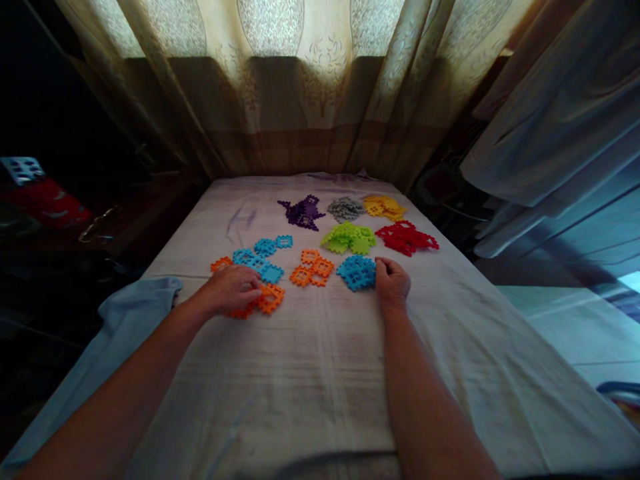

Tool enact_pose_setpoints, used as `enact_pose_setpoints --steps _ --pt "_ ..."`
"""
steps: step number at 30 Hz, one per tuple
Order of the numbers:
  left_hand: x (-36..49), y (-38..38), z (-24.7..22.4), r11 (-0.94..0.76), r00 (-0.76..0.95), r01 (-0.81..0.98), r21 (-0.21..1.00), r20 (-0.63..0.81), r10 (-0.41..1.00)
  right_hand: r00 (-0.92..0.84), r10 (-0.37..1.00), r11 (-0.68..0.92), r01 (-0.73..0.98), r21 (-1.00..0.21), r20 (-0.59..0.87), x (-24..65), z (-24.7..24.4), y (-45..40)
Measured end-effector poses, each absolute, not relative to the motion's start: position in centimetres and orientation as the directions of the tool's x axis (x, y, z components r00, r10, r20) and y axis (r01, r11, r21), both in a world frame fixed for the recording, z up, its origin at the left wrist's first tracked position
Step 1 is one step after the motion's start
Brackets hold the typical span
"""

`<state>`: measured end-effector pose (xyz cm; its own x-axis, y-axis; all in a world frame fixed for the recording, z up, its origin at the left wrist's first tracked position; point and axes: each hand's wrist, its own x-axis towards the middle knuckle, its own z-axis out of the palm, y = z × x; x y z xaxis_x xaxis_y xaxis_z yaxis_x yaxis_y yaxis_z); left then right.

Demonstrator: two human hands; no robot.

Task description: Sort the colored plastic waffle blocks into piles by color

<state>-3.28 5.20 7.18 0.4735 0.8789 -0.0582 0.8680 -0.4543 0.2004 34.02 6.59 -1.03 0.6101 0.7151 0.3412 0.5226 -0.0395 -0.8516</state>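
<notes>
My left hand (234,288) is at the left of the cloth, fingers curled down onto an orange interlocking piece (271,299) among other notched orange pieces. Just beyond it lie several light blue interlocking pieces (257,265), some flat and some overlapping. My right hand (393,281) is closed at the right edge of a darker blue pile (357,273). Its fingertips meet the pile's edge, and what they pinch, if anything, is hidden. Between my hands sits a cluster of orange square pieces (311,269).
Farther back are purple (303,212), grey (346,209), yellow (384,207), lime green (349,237) and red (407,238) piles of similar pieces. A pale cloth (310,380) covers the table. Light blue fabric (135,307) hangs at its left edge; a curtain (310,120) stands behind.
</notes>
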Motion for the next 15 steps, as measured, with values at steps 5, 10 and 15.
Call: enact_pose_setpoints --steps 5,10,15 --pt "-4.1 6.5 8.2 -0.31 0.311 0.95 0.036 -0.03 0.95 0.597 0.727 -0.047 0.535 -0.843 0.339 34.0 -1.2 6.6" --pt "-2.6 9.2 7.7 -0.429 0.416 0.892 -0.141 -0.11 0.903 0.598 0.723 -0.035 0.532 -0.846 0.346 34.0 -1.2 6.6" --pt "-1.3 10.6 8.5 -0.5 0.447 0.844 -0.195 -0.258 0.856 0.607 0.722 -0.042 0.517 -0.855 0.332 34.0 -1.2 6.8"
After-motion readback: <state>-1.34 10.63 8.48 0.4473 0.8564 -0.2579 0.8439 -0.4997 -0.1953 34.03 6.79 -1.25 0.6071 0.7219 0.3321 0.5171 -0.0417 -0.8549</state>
